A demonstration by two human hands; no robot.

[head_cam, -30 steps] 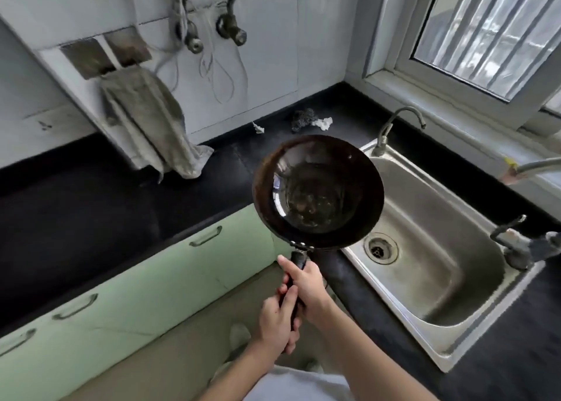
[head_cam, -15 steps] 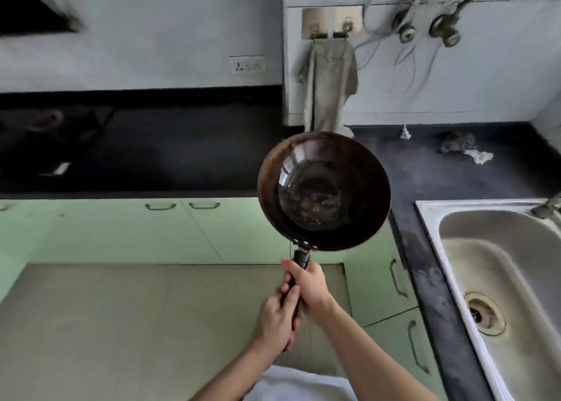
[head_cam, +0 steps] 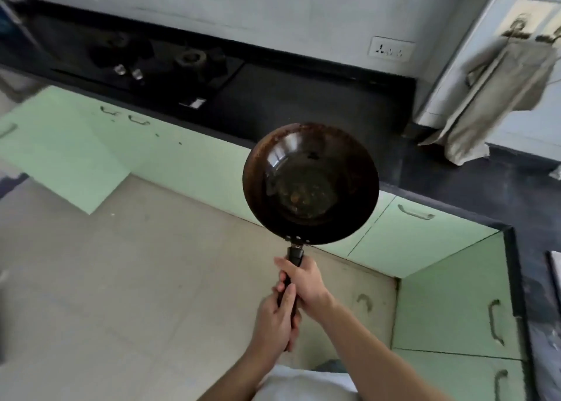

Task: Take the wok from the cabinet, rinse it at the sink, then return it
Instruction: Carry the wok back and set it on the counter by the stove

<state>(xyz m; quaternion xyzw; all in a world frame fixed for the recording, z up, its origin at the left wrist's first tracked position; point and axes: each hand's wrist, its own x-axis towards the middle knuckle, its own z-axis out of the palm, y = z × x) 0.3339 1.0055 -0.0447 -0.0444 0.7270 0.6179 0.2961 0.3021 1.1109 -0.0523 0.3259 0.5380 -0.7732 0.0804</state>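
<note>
Kitchen floor (head_cam: pixel 121 279) below residue-flecked wok (head_cam: pixel 309 185)

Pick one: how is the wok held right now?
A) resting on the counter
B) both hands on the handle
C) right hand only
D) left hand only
B: the right hand grips the handle of the wok nearer the bowl, the left hand grips it lower down, and the wok is in the air in front of the green cabinets.
</note>
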